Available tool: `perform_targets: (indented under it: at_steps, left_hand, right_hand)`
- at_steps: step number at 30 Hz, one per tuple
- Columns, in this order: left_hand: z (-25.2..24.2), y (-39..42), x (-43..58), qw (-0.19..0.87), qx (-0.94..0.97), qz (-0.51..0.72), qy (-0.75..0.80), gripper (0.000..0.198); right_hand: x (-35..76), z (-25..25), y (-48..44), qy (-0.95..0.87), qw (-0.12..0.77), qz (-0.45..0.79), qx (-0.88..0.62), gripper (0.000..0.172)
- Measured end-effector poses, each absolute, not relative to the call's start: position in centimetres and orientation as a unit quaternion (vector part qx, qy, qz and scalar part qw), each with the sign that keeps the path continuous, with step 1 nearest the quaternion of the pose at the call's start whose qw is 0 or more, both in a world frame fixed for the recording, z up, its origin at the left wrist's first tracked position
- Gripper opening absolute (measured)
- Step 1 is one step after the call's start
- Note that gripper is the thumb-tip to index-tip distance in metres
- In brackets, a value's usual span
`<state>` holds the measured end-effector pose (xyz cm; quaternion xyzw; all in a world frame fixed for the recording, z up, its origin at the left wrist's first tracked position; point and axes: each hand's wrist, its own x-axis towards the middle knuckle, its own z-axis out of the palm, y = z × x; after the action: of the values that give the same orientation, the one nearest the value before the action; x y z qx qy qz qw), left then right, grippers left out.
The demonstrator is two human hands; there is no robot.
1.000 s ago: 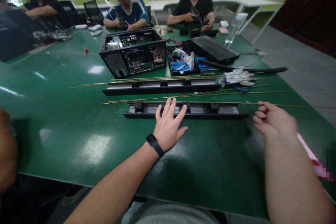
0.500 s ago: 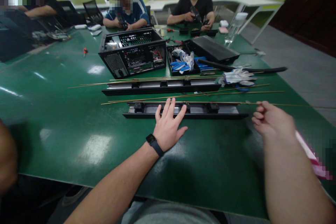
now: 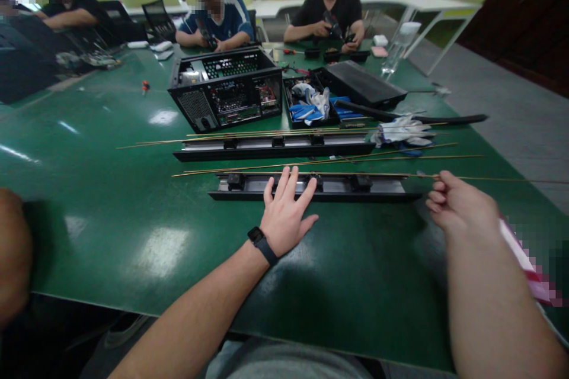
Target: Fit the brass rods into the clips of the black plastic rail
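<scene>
My left hand (image 3: 287,210) lies with fingers spread over the middle of the nearer black rail (image 3: 386,195), a long channel with a silver inside and black blocks in it. To the right of that rail, my right hand (image 3: 457,198) is closed in a pinch on a thin brass-coloured rod (image 3: 493,178). This rod runs left along the rail's far edge and right past the table's side. Behind, a second black rail (image 3: 258,155) lies parallel, with more thin rods (image 3: 222,136) across it. Two loose rods (image 3: 231,168) lie between the rails.
Beyond the rails stand an open black computer case (image 3: 222,92) and a black box with blue-white gloves (image 3: 311,103). More gloves (image 3: 404,131) and a black strip (image 3: 444,119) lie right. Co-workers sit across the green table (image 3: 102,219); another person's arm (image 3: 13,254) is at left.
Both hands stay almost still, the left spread on the rail and the right pinching the rod. The view shifts very slightly.
</scene>
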<state>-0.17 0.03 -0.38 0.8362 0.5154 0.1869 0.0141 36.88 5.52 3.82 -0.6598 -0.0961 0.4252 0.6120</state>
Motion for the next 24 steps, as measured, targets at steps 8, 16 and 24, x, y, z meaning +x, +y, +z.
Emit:
perform_targets:
  at_steps: [8, 16, 24]
  left_hand:
    - [-0.2, 0.0, -0.1, 0.020, 0.837, 0.183, 0.516, 0.085]
    - [-0.1, 0.0, -0.1, 0.022, 0.837, 0.180, 0.515, 0.085]
    - [0.0, 0.0, -0.1, 0.021, 0.837, 0.178, 0.517, 0.087]
  right_hand:
    - [36.1, 5.0, 5.3, -0.063, 0.626, 0.386, -0.675, 0.038]
    - [35.5, 5.5, 5.1, -0.054, 0.631, 0.376, -0.677, 0.039]
    - [34.9, 5.8, 5.1, -0.046, 0.633, 0.358, -0.685, 0.044]
